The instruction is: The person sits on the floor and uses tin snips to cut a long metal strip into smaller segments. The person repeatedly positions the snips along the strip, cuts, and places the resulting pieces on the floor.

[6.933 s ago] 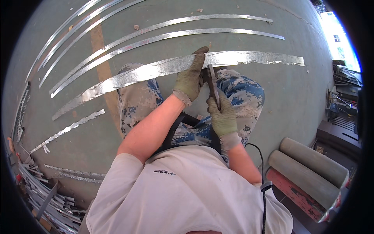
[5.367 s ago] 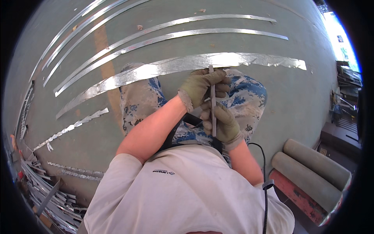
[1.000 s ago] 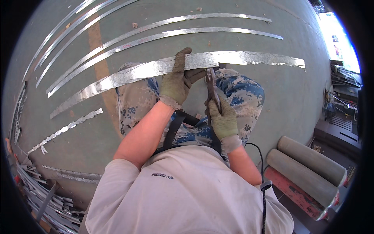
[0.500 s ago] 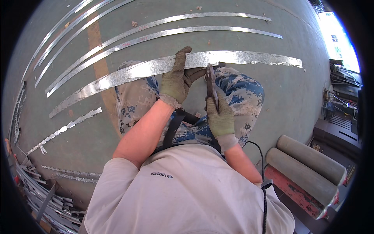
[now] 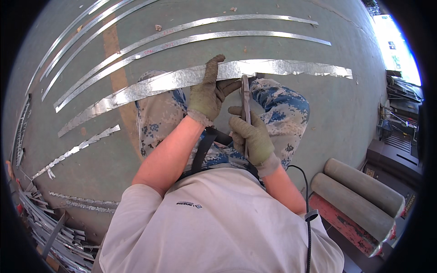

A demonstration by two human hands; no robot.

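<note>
A long, bright strip of galvanised sheet metal (image 5: 164,83) with jagged cuts lies across in front of me, over my camouflage-trousered knees. My left hand (image 5: 205,93), in a worn green-grey glove, grips its near edge, with one finger stretched up over the face and others beneath. My right hand (image 5: 253,136), gloved likewise, is wrapped round the handles of tin snips (image 5: 246,98). The jaws point away from me and meet the strip's near edge just right of my left hand; how far they are apart I cannot make out.
Several narrow metal strips (image 5: 200,40) lie on the green floor beyond. Crumpled offcuts (image 5: 77,149) lie to the left, above a scrap heap (image 5: 59,236). At right are two grey rollers (image 5: 359,191) beside a red metal part (image 5: 341,225). A black cable (image 5: 309,245) hangs along my right side.
My right hand has shifted its hold on the snips, its fingers now showing on the left of the handles. The snips have turned slightly more upright. My left hand and the strip stay nearly still.
</note>
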